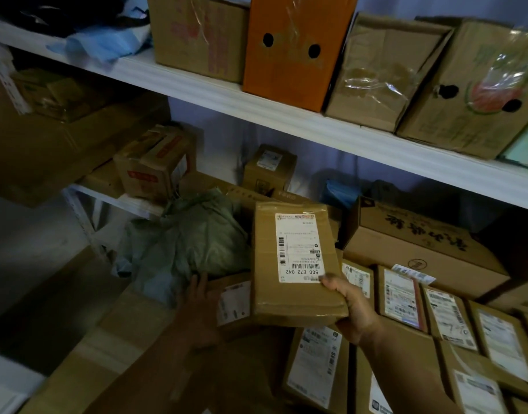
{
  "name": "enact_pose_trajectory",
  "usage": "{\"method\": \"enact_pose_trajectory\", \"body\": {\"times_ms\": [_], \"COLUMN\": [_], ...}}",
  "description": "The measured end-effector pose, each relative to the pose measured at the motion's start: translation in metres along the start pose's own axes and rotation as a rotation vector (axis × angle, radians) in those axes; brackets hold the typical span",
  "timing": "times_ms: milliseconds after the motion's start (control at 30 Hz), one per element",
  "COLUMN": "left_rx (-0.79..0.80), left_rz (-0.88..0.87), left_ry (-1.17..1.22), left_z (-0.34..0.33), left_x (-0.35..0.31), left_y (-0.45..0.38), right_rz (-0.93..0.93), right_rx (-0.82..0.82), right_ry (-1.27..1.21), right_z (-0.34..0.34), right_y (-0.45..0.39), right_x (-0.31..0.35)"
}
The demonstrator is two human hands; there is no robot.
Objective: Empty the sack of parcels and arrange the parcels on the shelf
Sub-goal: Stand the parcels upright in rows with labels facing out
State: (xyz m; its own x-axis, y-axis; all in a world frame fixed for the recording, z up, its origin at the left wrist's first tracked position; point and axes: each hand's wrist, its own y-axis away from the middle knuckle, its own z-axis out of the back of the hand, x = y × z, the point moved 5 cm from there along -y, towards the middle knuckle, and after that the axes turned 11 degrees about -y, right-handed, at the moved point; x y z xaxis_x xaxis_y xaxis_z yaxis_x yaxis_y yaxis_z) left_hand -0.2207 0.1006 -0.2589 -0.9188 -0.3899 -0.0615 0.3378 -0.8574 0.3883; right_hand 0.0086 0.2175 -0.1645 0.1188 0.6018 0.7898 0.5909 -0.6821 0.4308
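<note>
— Cardboard parcel [295, 264], white label up: our right hand [354, 309] grips its near right corner, just right of the green sack [191, 237].

— And our left hand [197, 297]?

— Fingers spread open, resting at the sack's near edge, beside another labelled box [234, 300]. More parcels [448, 315] lie in rows right of the sack, under the white shelf [286, 115].

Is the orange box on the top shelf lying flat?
No, the orange box stands upright on the top shelf, between brown cartons.
</note>
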Motion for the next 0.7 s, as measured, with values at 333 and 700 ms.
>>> {"method": "enact_pose_trajectory", "body": {"times_ms": [333, 700], "left_rx": [-0.078, -0.163], "left_rz": [0.134, 0.396], "left_ry": [0.241, 0.738], "left_z": [0.015, 0.005], "left_x": [0.029, 0.065], "left_y": [0.04, 0.089], "right_rz": [-0.056, -0.126], "right_rx": [-0.05, -0.173], "right_ry": [-0.088, -0.075], "right_z": [-0.004, -0.031], "right_y": [0.014, 0.028], "right_x": [-0.037, -0.079]}}
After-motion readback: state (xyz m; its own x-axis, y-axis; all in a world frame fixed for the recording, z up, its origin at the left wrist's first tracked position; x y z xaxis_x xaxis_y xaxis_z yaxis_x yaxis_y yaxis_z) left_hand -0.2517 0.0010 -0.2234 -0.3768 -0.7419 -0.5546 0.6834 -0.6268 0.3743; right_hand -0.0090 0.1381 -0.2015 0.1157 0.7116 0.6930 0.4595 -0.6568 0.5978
